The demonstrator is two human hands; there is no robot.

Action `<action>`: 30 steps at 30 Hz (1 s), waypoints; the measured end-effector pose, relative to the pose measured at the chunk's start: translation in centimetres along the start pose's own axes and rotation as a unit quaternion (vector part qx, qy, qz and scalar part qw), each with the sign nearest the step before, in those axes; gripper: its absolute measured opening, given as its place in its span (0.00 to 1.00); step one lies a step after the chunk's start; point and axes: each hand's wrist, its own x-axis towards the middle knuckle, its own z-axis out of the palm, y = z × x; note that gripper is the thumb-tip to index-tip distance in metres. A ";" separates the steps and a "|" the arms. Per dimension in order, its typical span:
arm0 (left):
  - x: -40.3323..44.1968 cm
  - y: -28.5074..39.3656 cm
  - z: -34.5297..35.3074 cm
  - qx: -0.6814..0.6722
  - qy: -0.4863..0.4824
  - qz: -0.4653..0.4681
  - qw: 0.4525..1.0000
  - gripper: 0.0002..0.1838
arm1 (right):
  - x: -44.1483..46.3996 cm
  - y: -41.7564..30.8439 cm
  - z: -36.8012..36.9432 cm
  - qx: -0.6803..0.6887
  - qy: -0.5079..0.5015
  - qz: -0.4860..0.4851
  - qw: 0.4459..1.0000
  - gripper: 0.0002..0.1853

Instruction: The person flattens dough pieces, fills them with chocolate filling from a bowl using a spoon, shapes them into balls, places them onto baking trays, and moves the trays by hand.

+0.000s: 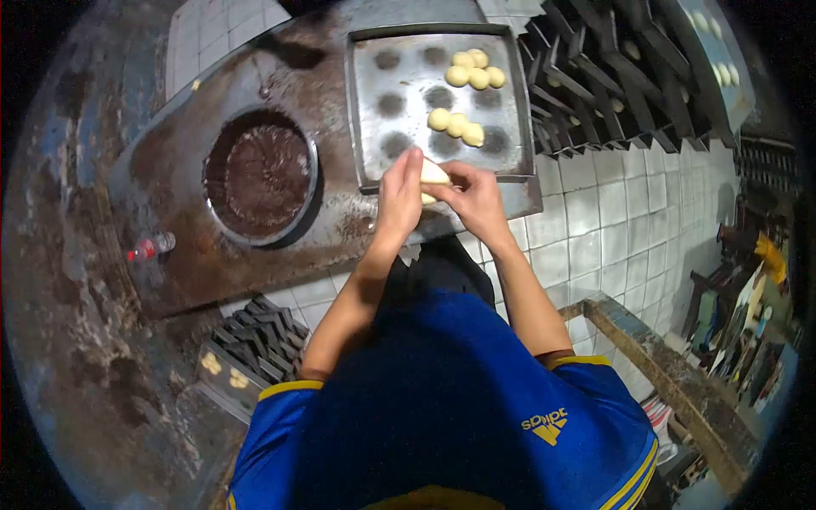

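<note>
cream-coloured dough (433, 173) is held between both hands (397, 195) near a metal tray (416, 83)

Bakery kitchen: dough balls (457, 125), stacked trays (586, 81)

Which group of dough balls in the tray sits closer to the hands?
The row of three balls; the cluster of five balls sits farther away.

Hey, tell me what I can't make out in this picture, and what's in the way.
Head view, dough between the hands: its full shape is hidden by the left hand and right hand.
Head view, stacked trays at upper right: they overlap, hiding most of what lies inside, and the top edge cuts them off.
Head view, bottle: any print is too small to read.
</note>
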 end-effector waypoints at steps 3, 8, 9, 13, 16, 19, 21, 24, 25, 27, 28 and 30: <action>-0.5 2.5 -2.9 -0.049 0.111 0.061 0.991 0.31 | 0.2 -2.8 4.9 0.040 0.010 -0.101 0.994 0.16; -1.6 3.4 -9.0 -0.043 0.224 0.157 0.961 0.35 | 0.8 -6.9 13.8 0.113 0.103 -0.177 0.972 0.11; -2.2 3.3 -10.6 -0.072 0.170 0.123 0.975 0.34 | 0.7 -8.1 15.6 0.120 0.140 -0.188 0.965 0.10; -4.6 4.7 -15.3 -0.377 0.072 0.165 0.909 0.25 | 1.1 -10.8 19.0 0.178 0.120 -0.176 0.961 0.11; -6.1 5.4 -18.3 -0.267 0.069 0.159 0.948 0.19 | 1.2 -12.0 20.4 0.162 0.068 -0.199 0.964 0.17; -6.0 3.6 -20.6 -0.284 0.113 0.173 0.936 0.18 | 1.5 -13.0 22.1 0.184 0.016 -0.178 0.967 0.18; -5.9 2.5 -22.2 -0.346 0.101 0.151 0.920 0.17 | 0.3 -14.7 22.2 0.159 -0.053 -0.160 0.973 0.18; -6.0 -0.5 -23.5 -0.228 -0.001 0.142 0.963 0.26 | -1.3 -16.7 22.1 0.071 -0.198 -0.099 0.973 0.23; -7.1 -1.5 -23.5 -0.141 0.008 0.218 0.966 0.30 | -0.9 -16.1 22.0 -0.073 -0.163 -0.154 0.972 0.25; -8.3 -3.2 -23.9 -0.053 -0.023 0.226 0.972 0.36 | -0.6 -15.0 22.4 -0.201 -0.100 -0.136 0.965 0.32; -8.7 -4.4 -24.2 -0.056 -0.022 0.218 0.974 0.36 | 0.4 -12.8 22.4 -0.187 -0.097 -0.065 0.975 0.33; -9.0 -6.8 -25.3 -0.034 0.018 0.135 0.990 0.33 | 3.7 -3.7 22.1 -0.244 -0.081 0.033 0.966 0.35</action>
